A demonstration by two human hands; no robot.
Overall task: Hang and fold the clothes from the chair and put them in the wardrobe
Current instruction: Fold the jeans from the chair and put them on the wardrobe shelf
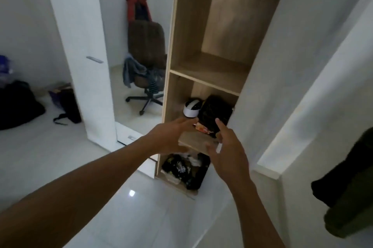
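The open wooden wardrobe [189,31] stands in front of me, its upper compartment bare. On its middle shelf [193,138] lie a dark folded garment [215,114], a white helmet [191,108] and a small orange packet [201,127]. My left hand [171,134] reaches toward that shelf with fingers straight, holding nothing. My right hand [228,150] hovers at the shelf's front edge, fingers spread, close to the dark garment. A swivel chair [146,49] with clothes draped over its back and seat shows in the mirror [121,25] to the left.
The bottom compartment holds a pile of dark and white items [185,169]. A white wardrobe door [80,45] stands left of the mirror. Black bags [18,104] lie on the pale tiled floor at far left. A dark green cloth [351,187] hangs at the right edge.
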